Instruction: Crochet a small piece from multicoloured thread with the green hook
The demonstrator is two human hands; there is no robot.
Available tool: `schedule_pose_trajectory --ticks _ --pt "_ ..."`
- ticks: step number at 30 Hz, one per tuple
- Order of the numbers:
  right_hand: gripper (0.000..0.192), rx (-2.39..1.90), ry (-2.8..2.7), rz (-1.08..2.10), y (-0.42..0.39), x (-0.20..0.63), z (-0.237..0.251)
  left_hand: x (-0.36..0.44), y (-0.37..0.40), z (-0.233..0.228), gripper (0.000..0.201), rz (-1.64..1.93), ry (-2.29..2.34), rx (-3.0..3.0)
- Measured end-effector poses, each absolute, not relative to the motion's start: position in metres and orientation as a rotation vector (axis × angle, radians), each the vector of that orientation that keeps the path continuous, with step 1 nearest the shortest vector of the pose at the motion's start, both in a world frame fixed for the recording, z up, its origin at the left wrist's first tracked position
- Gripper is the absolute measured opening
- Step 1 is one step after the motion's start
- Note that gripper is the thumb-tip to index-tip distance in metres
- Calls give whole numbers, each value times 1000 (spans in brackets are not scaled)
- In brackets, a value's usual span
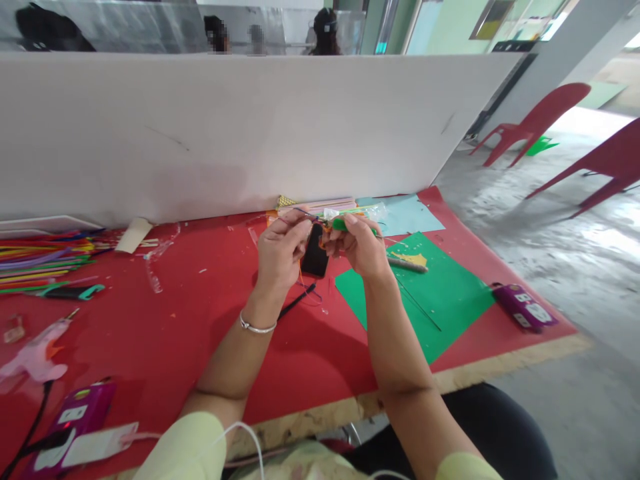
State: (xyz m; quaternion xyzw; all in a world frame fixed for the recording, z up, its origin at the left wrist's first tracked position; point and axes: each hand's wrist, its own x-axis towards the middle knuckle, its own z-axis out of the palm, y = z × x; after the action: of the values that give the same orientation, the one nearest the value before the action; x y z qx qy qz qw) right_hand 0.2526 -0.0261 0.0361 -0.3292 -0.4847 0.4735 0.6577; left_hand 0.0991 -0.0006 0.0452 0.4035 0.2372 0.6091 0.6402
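Observation:
Both my hands are raised close together over the middle of the red-covered table. The fingertips of my left hand [284, 245] pinch a thin dark strand [306, 213], whose kind is too small to make out. Between the thumb and fingers of my right hand [359, 245] is a small green piece [339, 225], partly hidden. A bit of orange [321, 238] shows by the right fingertips. Below and between the hands lies a black phone [315, 255]. A black pen-like tool [297, 303] rests beside my left wrist.
A green sheet [440, 300] lies right, a light blue sheet [415, 212] behind it. Colored pipe cleaners [40, 263], a black-and-teal cutter [70, 292] and a pink glue gun [37, 350] lie left. Purple power strips [524, 307] sit near the edges. A white partition [225, 133] stands behind.

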Motion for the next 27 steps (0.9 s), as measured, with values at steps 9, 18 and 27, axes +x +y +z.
schedule_pose_trajectory --ticks 9,18,27 --pt "53 -754 -1023 1204 -23 245 36 98 4 42 40 1368 504 886" --pt "65 -741 -964 1246 -18 235 38 104 1 47 36 1476 489 819" --pt "56 -688 -951 1214 -17 229 33 98 7 42 33 1315 479 754"
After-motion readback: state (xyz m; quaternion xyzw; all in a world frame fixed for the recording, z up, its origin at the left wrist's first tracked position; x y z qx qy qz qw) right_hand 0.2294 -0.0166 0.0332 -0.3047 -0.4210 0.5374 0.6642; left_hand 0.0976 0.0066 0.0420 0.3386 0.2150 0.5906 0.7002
